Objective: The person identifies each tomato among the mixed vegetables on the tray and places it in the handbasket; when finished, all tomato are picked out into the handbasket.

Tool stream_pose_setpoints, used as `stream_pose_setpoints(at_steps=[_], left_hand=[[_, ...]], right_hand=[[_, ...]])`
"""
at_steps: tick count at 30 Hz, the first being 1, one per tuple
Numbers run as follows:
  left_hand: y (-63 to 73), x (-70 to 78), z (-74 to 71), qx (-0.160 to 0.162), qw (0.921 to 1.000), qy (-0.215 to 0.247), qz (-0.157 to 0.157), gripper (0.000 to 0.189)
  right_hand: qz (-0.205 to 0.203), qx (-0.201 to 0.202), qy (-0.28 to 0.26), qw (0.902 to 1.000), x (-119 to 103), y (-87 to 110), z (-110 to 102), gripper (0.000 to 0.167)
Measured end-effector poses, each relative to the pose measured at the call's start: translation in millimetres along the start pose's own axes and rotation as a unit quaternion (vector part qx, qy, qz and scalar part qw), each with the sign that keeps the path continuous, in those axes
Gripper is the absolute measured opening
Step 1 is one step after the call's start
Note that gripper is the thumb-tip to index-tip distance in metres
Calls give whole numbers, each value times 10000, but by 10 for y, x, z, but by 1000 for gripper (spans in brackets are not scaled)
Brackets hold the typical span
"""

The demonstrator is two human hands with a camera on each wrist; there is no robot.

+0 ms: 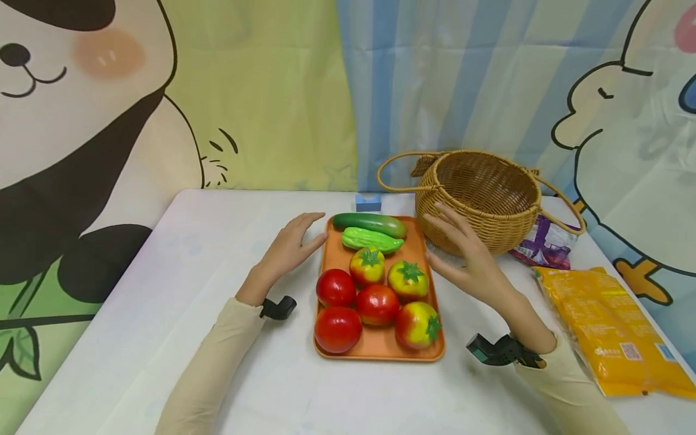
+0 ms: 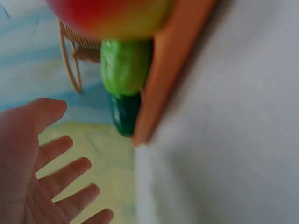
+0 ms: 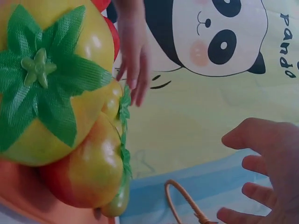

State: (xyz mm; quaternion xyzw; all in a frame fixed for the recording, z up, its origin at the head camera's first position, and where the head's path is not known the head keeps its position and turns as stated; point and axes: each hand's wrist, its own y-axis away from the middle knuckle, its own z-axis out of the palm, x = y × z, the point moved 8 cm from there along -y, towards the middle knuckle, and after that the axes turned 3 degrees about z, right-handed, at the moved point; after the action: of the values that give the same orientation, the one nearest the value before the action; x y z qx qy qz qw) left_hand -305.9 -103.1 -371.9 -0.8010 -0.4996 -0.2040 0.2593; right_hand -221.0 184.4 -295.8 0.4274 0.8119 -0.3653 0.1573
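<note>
An orange tray (image 1: 380,349) lies on the white table in the head view, between the two hands. At its far end are a dark green cucumber (image 1: 371,224) and a bright green bumpy gourd (image 1: 372,240). Nearer are several red tomatoes (image 1: 338,330) and several yellow-red tomatoes with green leaf tops (image 1: 415,326). My left hand (image 1: 290,244) hovers beside the tray's left edge with fingers extended, holding nothing. Beyond the right edge, my right hand (image 1: 469,260) is spread in front of the wicker basket (image 1: 484,211), also holding nothing; whether it touches the basket cannot be told.
The two-handled basket stands at the back right. A purple packet (image 1: 546,241) lies partly behind it, and yellow packages (image 1: 620,332) lie along the right side. A small blue block (image 1: 368,202) sits behind the tray. A printed curtain (image 1: 272,90) hangs at the back.
</note>
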Motion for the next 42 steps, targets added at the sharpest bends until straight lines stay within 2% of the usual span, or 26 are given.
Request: stream_pose_setpoints(at_steps=[3,6,10,15,19,25,30,33,38,42], left_hand=[[-25,-195,111,-205,9965,791,-158,54],[-17,-301,210,-402,9915,1228,-180,54],[-18,-314,257,-552,9872,1492,-57,54],[-16,-313,265,-570,9826,1768,34,53],[-14,-334,300,-549,9824,1772,193,48],[6,-374,352,-477,9881,1411,372,42],[13,-374,367,-445,9882,1374,511,43],[18,-395,370,-432,9884,1379,468,43],[20,-434,395,-515,9881,1401,372,43],[23,-427,391,-526,9875,1439,365,44]], right_hand=[[6,-132,-468,9988,77,-10,100,55],[74,-412,-808,9959,168,6,223,49],[12,-694,-990,9927,248,18,337,44],[77,-1043,-1405,9845,302,6,399,37],[347,-1364,-1884,9719,360,20,432,35],[549,-1873,-2409,9507,440,53,545,37],[700,-2086,-2286,9483,522,73,601,44],[811,-2349,-2079,9461,570,101,640,49],[723,-2874,-2217,9290,591,149,700,56],[628,-2999,-2370,9219,588,161,721,58]])
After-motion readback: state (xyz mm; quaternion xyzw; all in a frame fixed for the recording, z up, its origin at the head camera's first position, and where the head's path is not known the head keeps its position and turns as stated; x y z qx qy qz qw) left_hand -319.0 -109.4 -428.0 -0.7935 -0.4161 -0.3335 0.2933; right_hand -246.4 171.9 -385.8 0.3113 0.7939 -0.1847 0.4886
